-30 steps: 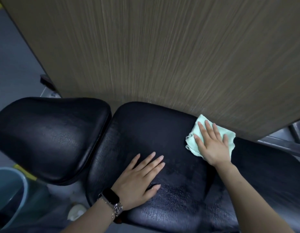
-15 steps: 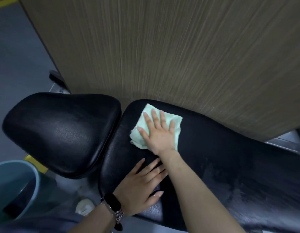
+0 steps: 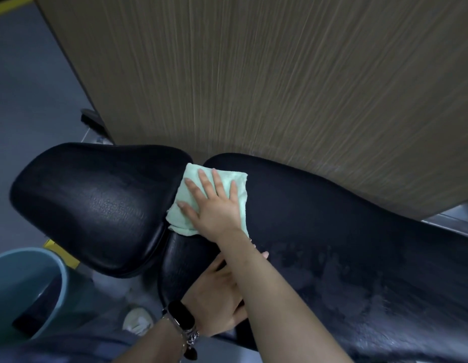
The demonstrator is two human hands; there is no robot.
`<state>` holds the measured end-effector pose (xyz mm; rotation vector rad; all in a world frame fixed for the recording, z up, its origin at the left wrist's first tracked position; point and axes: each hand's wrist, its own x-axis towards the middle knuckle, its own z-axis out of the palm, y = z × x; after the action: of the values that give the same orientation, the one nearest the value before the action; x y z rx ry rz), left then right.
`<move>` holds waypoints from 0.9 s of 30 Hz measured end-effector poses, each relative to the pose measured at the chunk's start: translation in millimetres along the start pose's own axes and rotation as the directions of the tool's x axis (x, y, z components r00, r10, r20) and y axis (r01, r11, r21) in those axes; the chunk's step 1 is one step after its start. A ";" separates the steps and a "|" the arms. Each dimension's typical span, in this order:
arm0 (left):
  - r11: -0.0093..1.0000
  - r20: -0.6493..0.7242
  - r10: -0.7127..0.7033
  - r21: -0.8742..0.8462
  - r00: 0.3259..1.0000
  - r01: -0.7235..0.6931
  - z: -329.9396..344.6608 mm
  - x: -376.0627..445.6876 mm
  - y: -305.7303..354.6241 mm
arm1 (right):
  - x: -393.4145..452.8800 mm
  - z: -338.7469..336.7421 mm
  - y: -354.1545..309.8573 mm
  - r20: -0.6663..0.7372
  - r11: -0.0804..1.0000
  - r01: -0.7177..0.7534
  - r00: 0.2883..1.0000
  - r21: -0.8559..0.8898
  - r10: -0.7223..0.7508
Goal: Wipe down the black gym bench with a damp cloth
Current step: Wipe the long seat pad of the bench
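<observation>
The black gym bench has two pads: a seat pad (image 3: 96, 205) on the left and a long back pad (image 3: 332, 231) running to the right. A pale green cloth (image 3: 187, 218) lies across the gap between them. My right hand (image 3: 214, 208) presses flat on the cloth with fingers spread. My left hand (image 3: 214, 299), with a black wristband, rests flat on the near edge of the long pad, partly hidden under my right forearm. Damp streaks show on the long pad to the right.
A wood-grain wall panel (image 3: 280, 87) stands directly behind the bench. A light blue bucket (image 3: 25, 289) sits on the floor at lower left. Grey floor with a yellow line (image 3: 62, 252) lies to the left. A white shoe (image 3: 138, 320) shows under the bench.
My right hand has slid the cloth leftward along the long pad, from its right part to the gap at the seat pad. My left hand stayed planted.
</observation>
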<state>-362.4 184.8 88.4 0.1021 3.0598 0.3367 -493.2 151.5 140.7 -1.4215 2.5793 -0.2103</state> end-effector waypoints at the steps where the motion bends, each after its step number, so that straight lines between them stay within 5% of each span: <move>1: 1.000 -0.022 0.027 0.004 0.999 -0.026 -8.4 0.3 2.8 | -2.8 -1.3 2.9 -0.004 1.000 0.008 1.000 0.011 -0.007; 14: 0.993 -0.192 0.122 0.029 0.974 -0.119 -37.2 -1.3 10.0 | -94.6 -22.5 109.7 0.000 0.994 -0.105 0.994 -0.044 0.105; 27: 0.992 -0.183 0.125 0.011 0.975 -0.125 -34.8 -1.7 11.5 | -165.8 -35.8 165.0 0.007 0.935 -0.349 0.937 -0.061 0.350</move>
<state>-362.4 188.4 125.0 0.2796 3.2435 0.3734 -550.2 380.6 156.2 -0.9475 2.7857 -0.0685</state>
